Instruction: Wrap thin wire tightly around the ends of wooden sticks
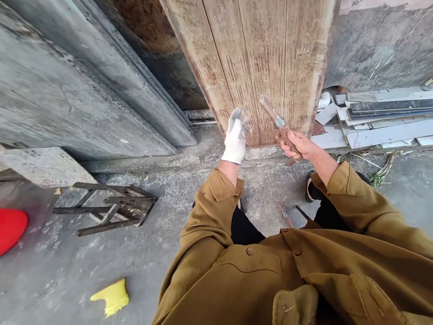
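My right hand [295, 143] is closed around the brown lower part of a long, bottle-like object [270, 110]. Its upper part is a clear, ribbed tube with a blue-grey band, tilted up to the left; I cannot make out its exact kind. My left hand [236, 137], in a white glove with grey fingers, is raised to the left of it, fingers loosely bent and partly apart, with nothing visible in them. Behind both hands a weathered wooden panel [267, 58] with grooves and brown streaks leans upright. Whether the left fingertips touch it I cannot tell.
A dark wooden stool [111, 206] lies on its side at left, near a yellow piece [113, 297] and a red round thing [11, 230]. White boards [389, 122] are stacked at right. A thin red-and-grey tool [285, 214] lies between my feet.
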### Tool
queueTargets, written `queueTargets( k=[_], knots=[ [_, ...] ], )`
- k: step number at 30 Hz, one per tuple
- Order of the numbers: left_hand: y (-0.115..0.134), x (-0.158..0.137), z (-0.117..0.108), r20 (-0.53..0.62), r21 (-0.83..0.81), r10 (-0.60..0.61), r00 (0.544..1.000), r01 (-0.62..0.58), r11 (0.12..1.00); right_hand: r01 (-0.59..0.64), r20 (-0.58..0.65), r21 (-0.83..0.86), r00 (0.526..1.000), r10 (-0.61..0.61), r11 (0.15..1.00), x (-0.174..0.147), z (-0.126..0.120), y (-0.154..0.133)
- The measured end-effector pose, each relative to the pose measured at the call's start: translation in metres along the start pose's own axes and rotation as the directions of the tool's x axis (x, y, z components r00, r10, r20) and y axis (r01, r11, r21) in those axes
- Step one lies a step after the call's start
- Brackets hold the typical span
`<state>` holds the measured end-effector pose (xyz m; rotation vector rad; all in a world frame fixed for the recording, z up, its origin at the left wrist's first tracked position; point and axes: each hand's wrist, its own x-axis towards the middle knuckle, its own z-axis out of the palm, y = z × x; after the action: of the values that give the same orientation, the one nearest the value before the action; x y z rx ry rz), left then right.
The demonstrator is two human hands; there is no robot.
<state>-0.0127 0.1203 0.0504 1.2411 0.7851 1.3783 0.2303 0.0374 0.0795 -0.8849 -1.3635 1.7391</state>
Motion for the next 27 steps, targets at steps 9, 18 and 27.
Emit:
queueTargets(
  k=[9, 18, 27],
  knots=[
    [-0.001, -0.053, 0.040, 0.608, 0.302, -0.473, 0.638, 0.365, 0.881, -0.035, -0.117, -0.319, 0.993, -0.003, 0.947, 0.003, 0.001, 0.003],
    [0.039, -0.052, -0.021, 0.581, 0.282, -0.504, 0.639, 0.422, 0.861, -0.097, -0.268, -0.376, 0.963, -0.008, 0.921, -0.004, -0.026, -0.008],
    [0.071, -0.068, -0.081, -0.105, 0.031, -0.206, 0.973, 0.210, 0.977, -0.185, 0.082, -0.315, 0.972, 0.221, 0.931, -0.038, -0.073, -0.025]
  ],
)
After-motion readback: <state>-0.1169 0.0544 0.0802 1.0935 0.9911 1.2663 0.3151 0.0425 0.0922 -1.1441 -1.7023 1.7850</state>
